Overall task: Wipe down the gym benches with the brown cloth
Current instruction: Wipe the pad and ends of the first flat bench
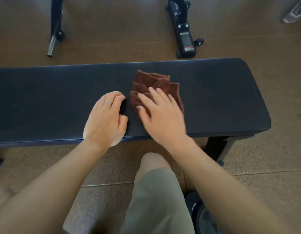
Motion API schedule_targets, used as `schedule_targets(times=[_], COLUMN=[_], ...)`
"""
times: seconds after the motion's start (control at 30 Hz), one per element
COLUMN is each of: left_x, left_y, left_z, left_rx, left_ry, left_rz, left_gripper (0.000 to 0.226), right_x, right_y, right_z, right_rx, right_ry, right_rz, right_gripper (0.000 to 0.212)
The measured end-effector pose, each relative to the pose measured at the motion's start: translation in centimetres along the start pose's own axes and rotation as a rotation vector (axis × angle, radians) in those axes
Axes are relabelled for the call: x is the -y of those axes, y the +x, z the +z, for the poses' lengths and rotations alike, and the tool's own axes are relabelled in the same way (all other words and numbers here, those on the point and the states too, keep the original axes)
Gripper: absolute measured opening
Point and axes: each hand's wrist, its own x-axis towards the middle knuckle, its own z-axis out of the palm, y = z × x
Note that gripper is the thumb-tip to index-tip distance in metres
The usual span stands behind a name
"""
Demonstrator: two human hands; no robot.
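— Where's the brown cloth point(156, 85)?

— Bunched in folds on the dark padded tabletop point(222, 98) of the gym bench, right of centre, roughly at one o'clock from the middle of the view. Its near part is covered by the right hand point(160, 114).

— How is that hand set?

— Flat, fingers straight and slightly spread, resting on the cloth and pointing toward eleven o'clock. It curls round nothing. It looks a little blurred.

— And the left hand point(106, 117)?

— Just beside the cloth, at its nine o'clock, apart from it by a narrow strip of padding. Its fingers are curled under onto the tabletop and it holds nothing. There is a ring point(108, 103) on one finger.

— What else is around?

— A black metal frame point(185, 31) with small wheels stands on the brown floor point(112, 39) at twelve o'clock, beyond the bench. A bench leg point(220, 147) shows at four o'clock, and the person's knee in olive shorts point(156, 200) at six.
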Motion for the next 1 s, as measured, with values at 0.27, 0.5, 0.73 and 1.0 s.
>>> schedule_targets(times=[0.27,0.5,0.73,1.0], left_x=[0.4,11.3,12.2,12.0], left_y=[-0.5,-4.5,-4.9,-5.1], left_z=[-0.6,-5.2,-4.4,-4.4], left_rx=[0.079,-0.037,-0.045,-0.037], left_ry=[0.049,0.108,0.119,0.107], left_rz=[0.053,-0.389,-0.367,-0.356], left_gripper=[0.051,0.027,0.026,0.039], right_x=[-3.2,14.3,6.2,9.2], right_y=[-1.8,-3.0,-1.4,-0.8], right_z=[-2.2,5.1,2.5,2.9], right_rx=[-0.075,0.01,-0.033,0.028], right_ry=[-0.086,0.042,-0.022,-0.034], right_rz=[0.342,-0.075,-0.068,-0.006], right_gripper=[0.051,0.048,0.046,0.051])
